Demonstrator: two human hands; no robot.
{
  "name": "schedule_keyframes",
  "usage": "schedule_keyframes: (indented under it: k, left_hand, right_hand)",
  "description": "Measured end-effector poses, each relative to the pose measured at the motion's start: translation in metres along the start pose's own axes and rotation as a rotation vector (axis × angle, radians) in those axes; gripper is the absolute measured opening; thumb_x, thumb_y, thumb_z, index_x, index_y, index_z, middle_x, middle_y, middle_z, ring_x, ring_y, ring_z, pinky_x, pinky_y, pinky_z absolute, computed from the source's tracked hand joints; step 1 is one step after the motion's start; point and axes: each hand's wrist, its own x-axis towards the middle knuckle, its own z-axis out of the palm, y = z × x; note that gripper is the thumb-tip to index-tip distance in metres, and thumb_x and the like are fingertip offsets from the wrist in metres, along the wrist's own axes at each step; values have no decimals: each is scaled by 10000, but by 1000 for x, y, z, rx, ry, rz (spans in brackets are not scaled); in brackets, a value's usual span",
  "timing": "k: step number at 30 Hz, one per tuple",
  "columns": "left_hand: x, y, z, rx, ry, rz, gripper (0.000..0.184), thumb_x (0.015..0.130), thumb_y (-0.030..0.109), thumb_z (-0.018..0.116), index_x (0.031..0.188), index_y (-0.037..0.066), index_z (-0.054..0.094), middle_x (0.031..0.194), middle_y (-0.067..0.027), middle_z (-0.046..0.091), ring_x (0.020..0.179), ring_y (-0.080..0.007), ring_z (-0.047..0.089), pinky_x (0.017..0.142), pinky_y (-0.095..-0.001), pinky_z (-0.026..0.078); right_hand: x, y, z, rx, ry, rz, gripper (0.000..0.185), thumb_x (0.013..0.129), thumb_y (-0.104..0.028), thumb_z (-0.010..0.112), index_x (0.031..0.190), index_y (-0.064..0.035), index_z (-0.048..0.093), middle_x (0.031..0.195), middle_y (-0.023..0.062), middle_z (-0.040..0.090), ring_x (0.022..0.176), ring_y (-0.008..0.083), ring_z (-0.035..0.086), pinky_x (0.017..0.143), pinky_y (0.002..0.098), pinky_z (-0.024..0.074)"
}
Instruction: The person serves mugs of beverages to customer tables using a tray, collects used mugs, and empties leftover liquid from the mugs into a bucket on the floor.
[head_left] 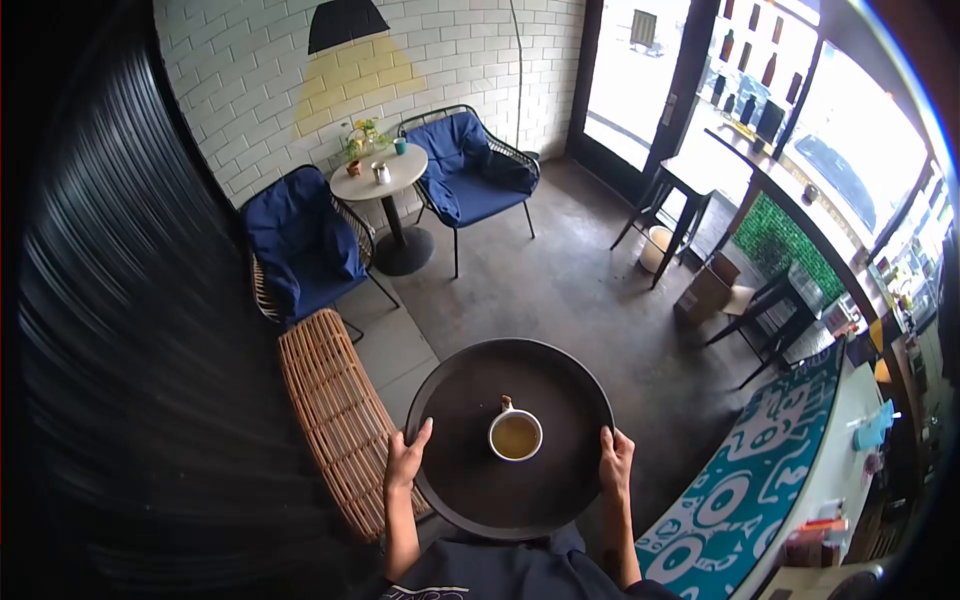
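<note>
Between my hands is a round dark serving tray (460, 400), carried level in front of my body. My left hand (405, 458) grips its left rim, thumb on top. On the opposite rim, my right hand (616, 457) is closed around the edge, with the fingers partly hidden beneath. A white cup (516, 436) stands upright near the tray's middle, holding a yellowish-brown liquid. Its handle points away from me, and a small brown thing shows at the handle.
Left of the tray runs a rattan bench (335, 420). Two blue-cushioned chairs (300, 240) flank a small round table (405, 172) bearing a plant and cups. At right are a patterned counter (740, 480), black stools (685, 195) and a cardboard box (708, 288). A glass door (635, 90) stands at the back.
</note>
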Motion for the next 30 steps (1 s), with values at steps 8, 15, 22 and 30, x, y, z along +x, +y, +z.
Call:
schedule_keyframes:
  k: [8, 15, 22, 30]
  left_hand:
    - [170, 22, 35, 35, 249, -198, 351, 854, 365, 706, 886, 17, 680, 825, -1, 625, 787, -110, 562, 739, -287, 444]
    - [279, 62, 42, -126, 390, -420, 473, 831, 417, 710, 1082, 23, 632, 1070, -66, 625, 1045, -161, 543, 953, -321, 377]
    - [406, 15, 12, -281, 338, -492, 921, 802, 631, 628, 1402, -13, 355, 1443, -167, 391, 1369, -285, 309, 1099, -450, 258]
    - [583, 37, -22, -219, 401, -347, 732, 911, 591, 497, 1327, -11, 474, 1342, -112, 500, 1289, -185, 380, 1073, -377, 281]
  right_hand:
    - [189, -1, 104, 34, -118, -24, 379, 974, -201, 533, 642, -66, 411, 622, -105, 305, 590, 22, 245, 501, 263, 180]
    - [346, -14, 210, 76, -303, -31, 333, 978, -198, 537, 685, -45, 500, 637, -113, 365, 604, 8, 295, 503, 234, 233]
    - [447, -35, 325, 13, -382, -63, 377, 968, -197, 549, 653, -51, 403, 641, -105, 302, 620, 21, 257, 507, 260, 201]
    - [558, -58, 475, 44, -438, -84, 307, 968, -212, 557, 736, -14, 517, 679, -94, 420, 664, 17, 355, 547, 234, 307]
